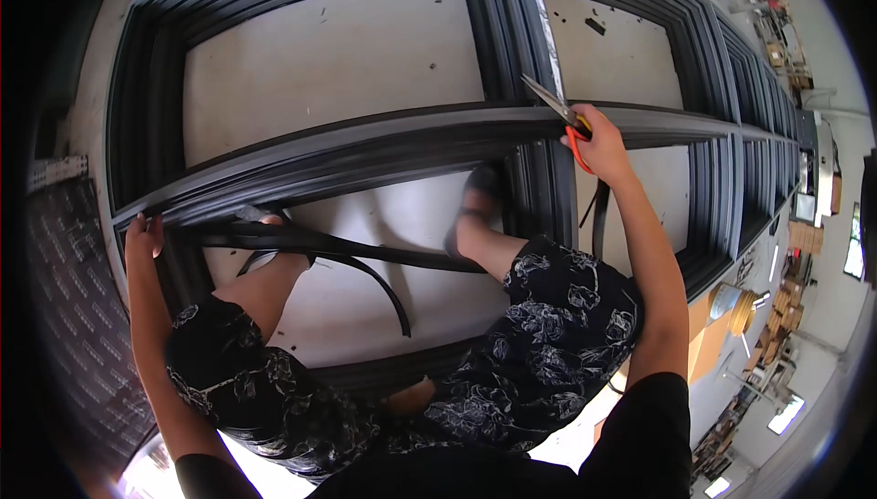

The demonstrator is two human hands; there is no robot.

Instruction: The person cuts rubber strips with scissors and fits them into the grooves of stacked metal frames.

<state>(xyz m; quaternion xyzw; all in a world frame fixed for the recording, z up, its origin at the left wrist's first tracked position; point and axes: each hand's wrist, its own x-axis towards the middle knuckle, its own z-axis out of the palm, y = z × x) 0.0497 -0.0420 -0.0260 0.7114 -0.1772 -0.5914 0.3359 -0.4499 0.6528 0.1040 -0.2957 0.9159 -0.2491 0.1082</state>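
Observation:
My right hand [598,145] grips a pair of scissors [577,130] by its red-orange handles, over the crossing of two dark frame bars. Its blades are slightly apart and point up and left. At the far left, my left hand [144,236] has its fingers bent against the left end of the long grey-black frame bar [365,134]; what they pinch, if anything, is too small to make out. Black flexible strips [365,248] lie across the opening by my legs, one end curling down. Another dark strip [599,216] hangs below my right hand.
Stacked dark window-like frames [493,24] surround pale floor panels [338,61] with small black scraps. My feet stand inside the near opening. A dark patterned stack [78,262] lies left; cardboard boxes [708,339] and shelving fill the right side.

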